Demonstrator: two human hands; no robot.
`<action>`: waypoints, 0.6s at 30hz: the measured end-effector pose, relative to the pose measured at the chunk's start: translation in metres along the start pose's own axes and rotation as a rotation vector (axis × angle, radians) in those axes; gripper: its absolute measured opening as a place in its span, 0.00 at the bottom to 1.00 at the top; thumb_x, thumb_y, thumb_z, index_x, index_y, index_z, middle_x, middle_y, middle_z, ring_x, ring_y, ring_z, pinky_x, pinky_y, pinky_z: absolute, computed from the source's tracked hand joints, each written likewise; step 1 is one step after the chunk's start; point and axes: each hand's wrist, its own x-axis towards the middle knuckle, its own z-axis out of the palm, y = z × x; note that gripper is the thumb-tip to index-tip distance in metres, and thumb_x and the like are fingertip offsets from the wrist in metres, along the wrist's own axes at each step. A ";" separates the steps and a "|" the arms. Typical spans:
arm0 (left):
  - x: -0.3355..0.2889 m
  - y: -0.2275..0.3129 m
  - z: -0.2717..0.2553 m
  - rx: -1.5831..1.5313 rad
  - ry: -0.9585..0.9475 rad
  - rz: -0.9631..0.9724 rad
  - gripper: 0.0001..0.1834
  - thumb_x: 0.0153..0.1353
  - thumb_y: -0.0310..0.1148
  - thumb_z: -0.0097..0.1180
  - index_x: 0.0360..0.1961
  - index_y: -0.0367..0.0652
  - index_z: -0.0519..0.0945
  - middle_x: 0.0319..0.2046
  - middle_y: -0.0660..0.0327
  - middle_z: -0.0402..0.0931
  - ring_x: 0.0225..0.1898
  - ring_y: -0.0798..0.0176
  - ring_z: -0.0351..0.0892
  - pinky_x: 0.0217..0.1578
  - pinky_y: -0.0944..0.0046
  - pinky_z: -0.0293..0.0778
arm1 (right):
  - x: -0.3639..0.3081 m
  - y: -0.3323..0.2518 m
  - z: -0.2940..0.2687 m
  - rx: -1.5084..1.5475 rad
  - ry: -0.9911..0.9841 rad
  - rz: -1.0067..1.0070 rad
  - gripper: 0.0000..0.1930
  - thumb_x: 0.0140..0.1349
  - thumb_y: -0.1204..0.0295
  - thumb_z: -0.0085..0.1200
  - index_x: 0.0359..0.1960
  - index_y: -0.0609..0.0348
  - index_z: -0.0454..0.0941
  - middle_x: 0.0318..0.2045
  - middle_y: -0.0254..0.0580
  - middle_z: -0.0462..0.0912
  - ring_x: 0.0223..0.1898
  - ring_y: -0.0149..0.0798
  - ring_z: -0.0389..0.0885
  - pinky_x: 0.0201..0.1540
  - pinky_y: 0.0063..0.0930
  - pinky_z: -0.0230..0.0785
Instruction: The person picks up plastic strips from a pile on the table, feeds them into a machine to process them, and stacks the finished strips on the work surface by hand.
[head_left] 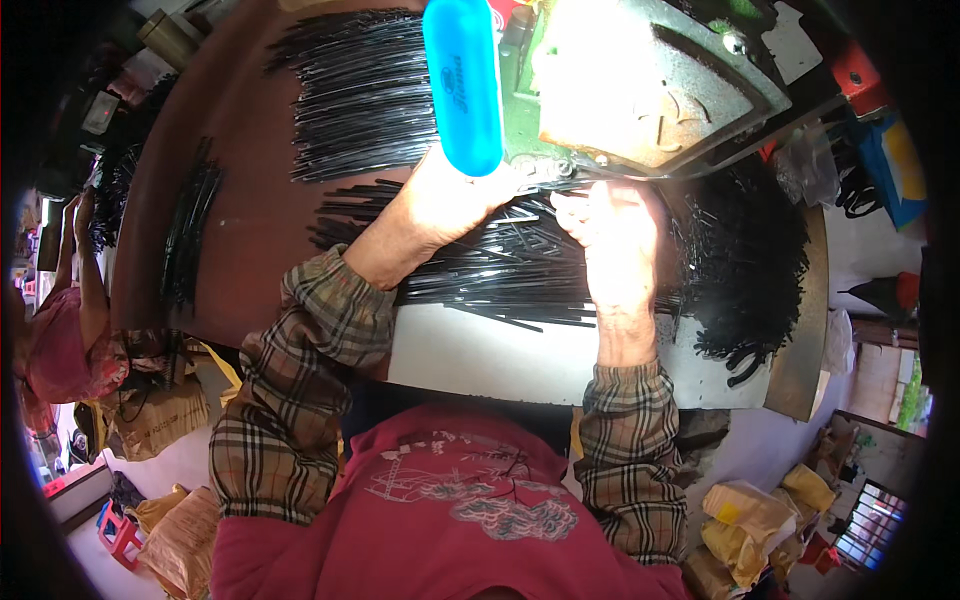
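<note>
Under a glaring light at a green machine (522, 120), both my hands work close together. My left hand (450, 205) reaches to the metal parts at the machine's lower edge; glare and a blue rounded piece (462, 90) hide its fingertips. My right hand (618, 235) is closed in a pinch just right of those metal parts, seemingly on a thin black rod whose end is washed out. Beneath both hands lies a loose heap of thin black rods (500, 270). A denser bundle of black rods (745, 265), with rounded ends, lies to the right of my right hand.
Neat rows of black rods (360, 95) lie on the brown tabletop (250, 230) at far left, with a smaller bunch (190, 235) further left. A white board (480, 355) edges the table near me. Another person (75, 340) is at left; paper sacks (745, 530) stand lower right.
</note>
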 end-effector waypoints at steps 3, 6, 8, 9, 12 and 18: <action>0.004 -0.002 -0.003 0.070 -0.017 -0.089 0.18 0.59 0.23 0.59 0.51 0.36 0.75 0.43 0.61 0.78 0.42 0.69 0.76 0.44 0.69 0.75 | 0.001 0.002 -0.005 -0.009 0.018 0.003 0.09 0.67 0.75 0.49 0.42 0.68 0.66 0.33 0.56 0.82 0.36 0.49 0.85 0.40 0.37 0.81; 0.006 -0.006 -0.005 0.137 -0.018 -0.096 0.17 0.59 0.22 0.58 0.50 0.36 0.75 0.43 0.61 0.78 0.42 0.69 0.77 0.43 0.69 0.75 | 0.002 0.003 -0.010 0.027 -0.037 -0.030 0.08 0.67 0.75 0.50 0.42 0.67 0.66 0.33 0.56 0.82 0.35 0.49 0.85 0.38 0.36 0.81; 0.007 -0.007 -0.004 0.104 -0.015 -0.074 0.16 0.60 0.22 0.57 0.50 0.36 0.75 0.42 0.61 0.79 0.42 0.69 0.77 0.42 0.69 0.75 | 0.001 0.003 -0.009 -0.037 0.039 0.004 0.08 0.67 0.75 0.50 0.41 0.67 0.66 0.32 0.56 0.82 0.34 0.48 0.85 0.37 0.36 0.81; 0.006 -0.006 -0.004 0.104 -0.014 -0.076 0.16 0.60 0.22 0.57 0.50 0.36 0.75 0.42 0.61 0.79 0.42 0.69 0.77 0.42 0.69 0.75 | 0.001 0.002 -0.008 -0.036 0.039 0.007 0.08 0.67 0.75 0.50 0.41 0.67 0.66 0.32 0.56 0.82 0.34 0.48 0.85 0.37 0.36 0.81; 0.004 -0.005 -0.003 0.132 -0.020 -0.098 0.15 0.60 0.22 0.56 0.49 0.35 0.76 0.41 0.61 0.79 0.41 0.69 0.77 0.42 0.69 0.75 | 0.000 0.003 -0.007 0.056 -0.024 -0.032 0.08 0.67 0.75 0.50 0.41 0.66 0.66 0.31 0.55 0.82 0.33 0.48 0.85 0.37 0.36 0.81; 0.006 -0.008 0.005 0.153 0.004 0.046 0.06 0.61 0.27 0.53 0.27 0.39 0.79 0.21 0.73 0.68 0.26 0.78 0.62 0.27 0.75 0.61 | 0.000 0.008 -0.012 0.028 0.029 -0.020 0.08 0.67 0.75 0.50 0.41 0.67 0.66 0.30 0.54 0.82 0.34 0.48 0.85 0.39 0.37 0.81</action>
